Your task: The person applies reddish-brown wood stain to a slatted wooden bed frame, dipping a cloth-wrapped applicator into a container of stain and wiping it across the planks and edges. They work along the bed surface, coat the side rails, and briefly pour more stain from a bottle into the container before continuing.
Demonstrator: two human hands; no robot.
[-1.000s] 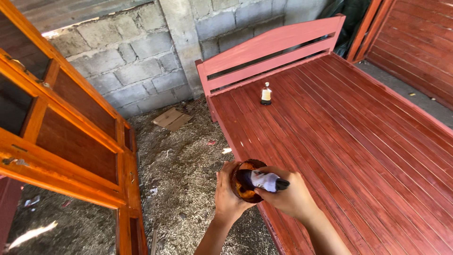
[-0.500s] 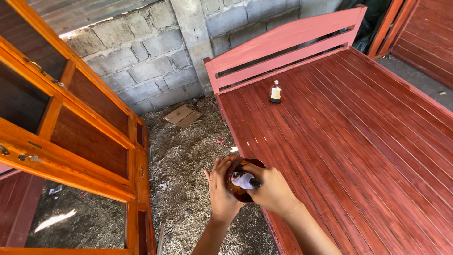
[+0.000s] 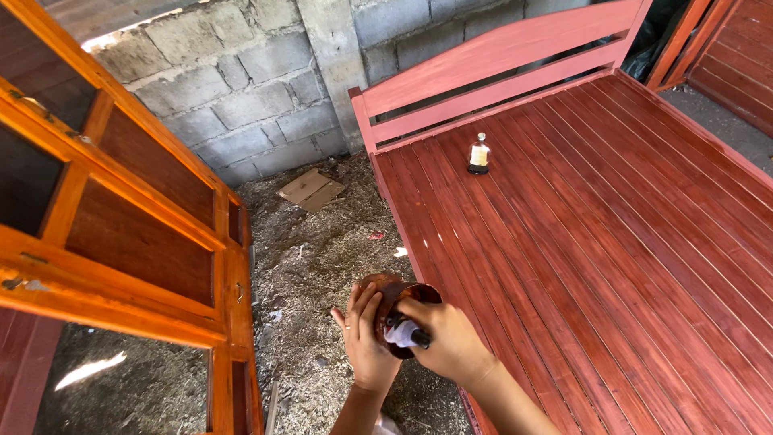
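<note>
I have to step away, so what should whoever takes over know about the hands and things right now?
Left hand cups a stained brown container at the slatted bed frame's edge.
Right hand grips a dark-handled tool with white wrapping, tip in the container.
A small bottle stands upright on the slats near the headboard.
The slats look evenly red-brown and glossy; I cannot tell which parts remain uncoated.
</note>
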